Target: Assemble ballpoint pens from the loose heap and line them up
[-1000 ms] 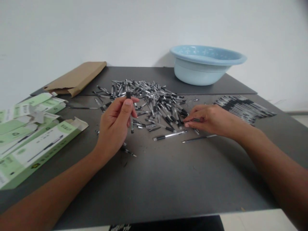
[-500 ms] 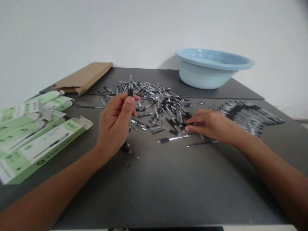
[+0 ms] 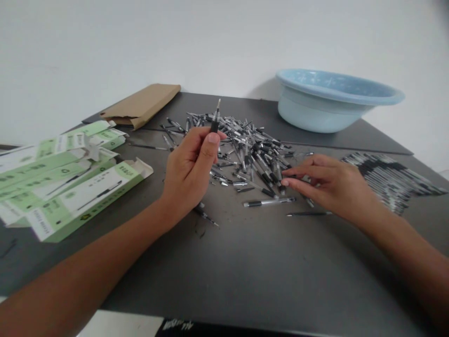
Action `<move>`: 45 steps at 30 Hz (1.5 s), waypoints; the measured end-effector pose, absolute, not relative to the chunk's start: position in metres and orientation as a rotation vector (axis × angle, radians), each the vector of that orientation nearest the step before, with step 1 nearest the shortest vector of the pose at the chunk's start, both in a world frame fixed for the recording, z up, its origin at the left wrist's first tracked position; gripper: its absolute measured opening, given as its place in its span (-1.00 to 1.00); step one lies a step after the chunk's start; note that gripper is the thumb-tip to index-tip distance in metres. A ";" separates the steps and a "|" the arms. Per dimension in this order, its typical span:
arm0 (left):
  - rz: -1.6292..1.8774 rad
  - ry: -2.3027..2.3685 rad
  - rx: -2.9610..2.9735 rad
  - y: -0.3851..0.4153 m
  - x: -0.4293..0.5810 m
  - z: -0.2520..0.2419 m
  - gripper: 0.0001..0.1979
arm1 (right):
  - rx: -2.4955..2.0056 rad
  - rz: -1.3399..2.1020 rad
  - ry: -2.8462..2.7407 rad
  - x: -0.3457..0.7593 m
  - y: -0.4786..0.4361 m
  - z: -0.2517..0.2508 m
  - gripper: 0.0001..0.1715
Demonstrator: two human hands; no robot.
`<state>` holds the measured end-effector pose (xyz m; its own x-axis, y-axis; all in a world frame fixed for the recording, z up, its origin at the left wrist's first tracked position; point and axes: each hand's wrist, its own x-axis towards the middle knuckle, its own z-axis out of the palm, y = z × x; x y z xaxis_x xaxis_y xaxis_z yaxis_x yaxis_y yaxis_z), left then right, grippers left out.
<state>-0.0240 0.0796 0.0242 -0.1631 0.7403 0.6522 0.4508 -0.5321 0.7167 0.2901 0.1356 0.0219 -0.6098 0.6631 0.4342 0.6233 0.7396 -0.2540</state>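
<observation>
My left hand is closed around a clear pen with a black grip, raised in front of the heap. Its bare tip points up and leans slightly right; the lower part is hidden by my fingers. At the right edge of a heap of loose pens, my right hand has its thumb and index finger pinched at the end of a pen that lies among the others. Just in front of the heap lies a single clear pen. Nearer my right hand is a thin dark refill.
Pens in a neat row lie at the right. Green and white pen boxes are stacked at the left, with a brown paper envelope behind. A light blue basin stands at the back right of the dark table.
The view has shifted, so everything sits further right. The pen in my left hand tilts more to the right than before. My right hand stays at the same spot by the heap.
</observation>
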 end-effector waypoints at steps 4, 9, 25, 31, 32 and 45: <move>1.788 1.368 1.926 0.079 -0.026 0.025 -0.72 | -0.735 0.194 -2.448 0.251 0.120 0.029 -0.78; 1.822 1.333 1.954 0.080 -0.028 0.025 -0.74 | -0.675 0.315 -2.703 0.188 0.123 0.041 -0.77; 1.518 1.073 2.513 0.064 -0.026 0.033 -0.84 | -0.927 0.159 -2.808 0.156 0.133 0.027 -0.69; 1.527 1.026 2.625 0.069 -0.028 0.032 -0.86 | -0.913 0.176 -2.817 0.157 0.135 0.025 -0.69; 1.528 1.030 2.634 0.069 -0.028 0.033 -0.86 | -0.906 0.178 -2.816 0.157 0.135 0.024 -0.69; 1.660 1.418 2.386 0.071 -0.041 0.041 -0.77 | -0.877 0.331 -2.825 0.156 0.130 0.031 -0.76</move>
